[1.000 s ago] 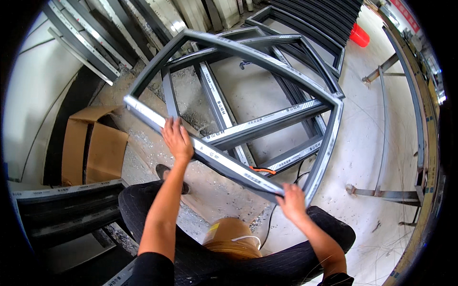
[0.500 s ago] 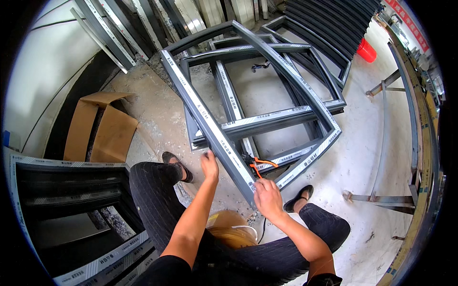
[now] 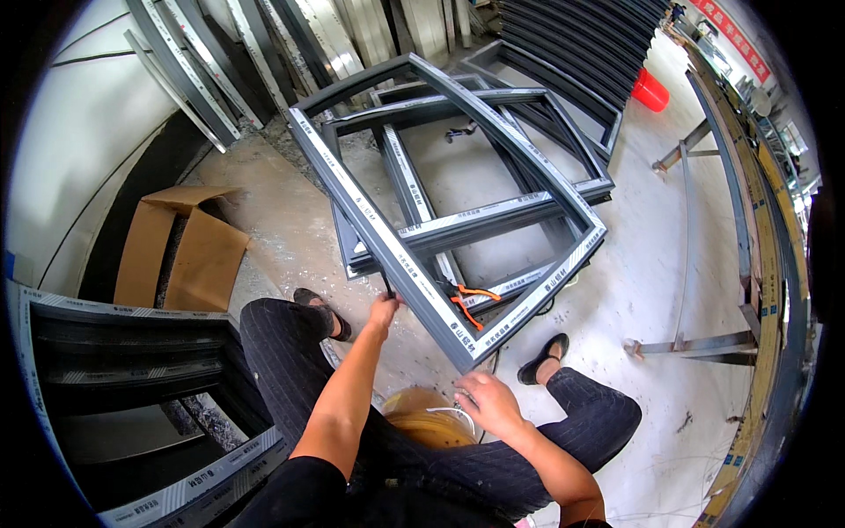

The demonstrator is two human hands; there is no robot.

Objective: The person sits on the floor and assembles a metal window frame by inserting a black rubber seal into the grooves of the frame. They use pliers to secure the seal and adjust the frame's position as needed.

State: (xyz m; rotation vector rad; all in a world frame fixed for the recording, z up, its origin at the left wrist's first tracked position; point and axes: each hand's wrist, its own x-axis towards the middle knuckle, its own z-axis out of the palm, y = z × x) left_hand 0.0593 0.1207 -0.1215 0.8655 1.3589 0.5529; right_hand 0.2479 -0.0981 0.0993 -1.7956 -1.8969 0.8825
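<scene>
A large dark grey window frame (image 3: 458, 341) with white printed film on its faces lies tilted across a stack of similar frames (image 3: 506, 211). At the outer edge of its left bar, my left hand (image 3: 383, 313) is closed; a thin dark piece shows just above the fingers, too small to name. Just below the frame's near corner is my right hand (image 3: 489, 400), its fingers apart and holding nothing that I can see. Orange-handled pliers (image 3: 471, 301) lie inside the near corner, on the lower frames.
Between my legs stands a bucket (image 3: 431, 427) with a coiled amber strip in it. An open cardboard box (image 3: 189, 251) is at left, above more stacked frames (image 3: 189, 484). Long profiles (image 3: 255, 62) lean at the back. A red bucket (image 3: 650, 91) and a metal rack (image 3: 695, 348) stand right.
My right hand has come off the frame's near corner and dropped below it. The left hand stays by the left bar, where a dark piece now shows above it. The whole view has shifted slightly.
</scene>
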